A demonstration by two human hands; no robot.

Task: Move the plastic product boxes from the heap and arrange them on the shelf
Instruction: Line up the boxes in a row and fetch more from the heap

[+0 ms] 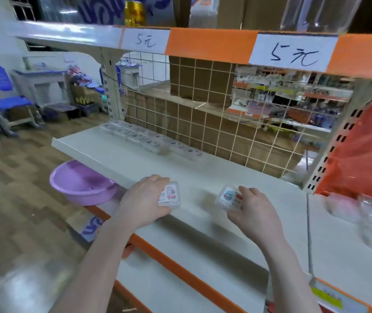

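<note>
Fingers of each hand (143,197) (251,212) grip one plastic box (170,196) (228,197).

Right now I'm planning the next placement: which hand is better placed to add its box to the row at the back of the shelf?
Left, probably: the left hand holds its box nearer the row; the right hand sits further right.

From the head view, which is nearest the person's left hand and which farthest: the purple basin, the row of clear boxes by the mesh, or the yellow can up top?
1. Purple basin, just left of the left hand, below the shelf edge.
2. Row of clear boxes, at the shelf's back.
3. Yellow can, on the top shelf.
</note>
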